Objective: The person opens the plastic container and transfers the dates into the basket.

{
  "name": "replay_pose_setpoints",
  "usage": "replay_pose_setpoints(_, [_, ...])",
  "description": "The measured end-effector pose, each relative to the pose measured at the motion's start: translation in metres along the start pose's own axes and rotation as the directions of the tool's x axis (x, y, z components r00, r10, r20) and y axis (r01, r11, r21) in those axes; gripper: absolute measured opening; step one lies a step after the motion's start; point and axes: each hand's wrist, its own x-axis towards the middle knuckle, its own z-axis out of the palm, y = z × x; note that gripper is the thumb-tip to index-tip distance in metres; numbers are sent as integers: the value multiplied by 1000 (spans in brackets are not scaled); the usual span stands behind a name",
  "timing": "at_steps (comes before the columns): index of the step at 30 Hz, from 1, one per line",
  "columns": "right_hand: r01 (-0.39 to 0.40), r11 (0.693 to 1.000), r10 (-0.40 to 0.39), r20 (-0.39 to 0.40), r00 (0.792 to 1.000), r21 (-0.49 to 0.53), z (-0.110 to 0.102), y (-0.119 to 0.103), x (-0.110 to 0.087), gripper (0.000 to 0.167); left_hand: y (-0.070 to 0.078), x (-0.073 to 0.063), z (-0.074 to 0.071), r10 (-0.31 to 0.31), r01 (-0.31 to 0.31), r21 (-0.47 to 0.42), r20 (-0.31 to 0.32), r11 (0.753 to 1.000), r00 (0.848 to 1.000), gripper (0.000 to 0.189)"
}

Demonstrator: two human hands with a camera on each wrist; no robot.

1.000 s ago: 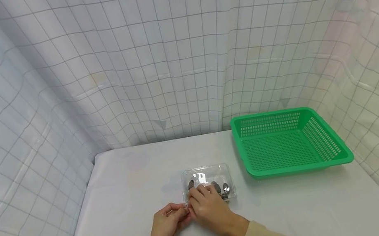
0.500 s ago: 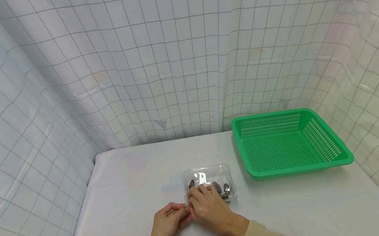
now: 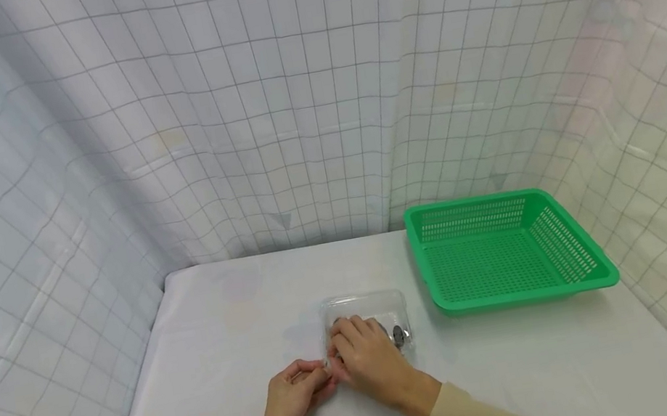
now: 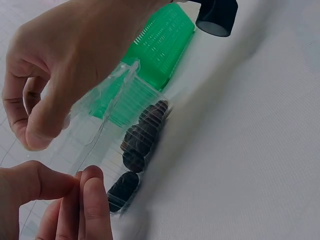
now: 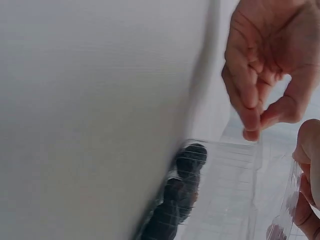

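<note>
A clear plastic clamshell box (image 3: 394,304) stands on the table with several dark oval pieces (image 4: 140,137) inside; their kind is not plain. Its lid (image 5: 287,200) is raised at the near left corner, apart from the base. With thumb and fingertips my left hand (image 3: 295,395) pinches the rim of the base at that corner. My right hand (image 3: 369,364) reaches over the box, its thumb and fingers on the lid's edge. Part of that grip is cut off at the side of the right wrist view. From the head, the right hand hides much of the contents.
A green slotted plastic basket (image 3: 490,270) sits at the back right of the white table (image 3: 228,329). White curtains with a grid pattern (image 3: 288,98) surround the table on the back and both sides.
My right hand has shifted slightly up and away from the left hand. The lid has lifted, and the bright reflections on its top are gone. My left hand has stayed at the corner.
</note>
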Motion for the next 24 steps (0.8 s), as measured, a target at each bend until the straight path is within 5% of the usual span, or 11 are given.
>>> replay_pose_setpoints(5, [10,998,-9,25,1000,-58,2,3,-11,30,1,0,2,34,-34,0,-8,999,999,18])
replay_pose_setpoints(16, [-201,977,202,12,979,-67,-20,34,-43,51,0,-2,4,68,-69,-12,-58,998,996,18])
replay_pose_setpoints(24, [-292,952,291,21,956,95,-25,46,-54,59,3,-7,4,39,-34,95,-53,995,998,50])
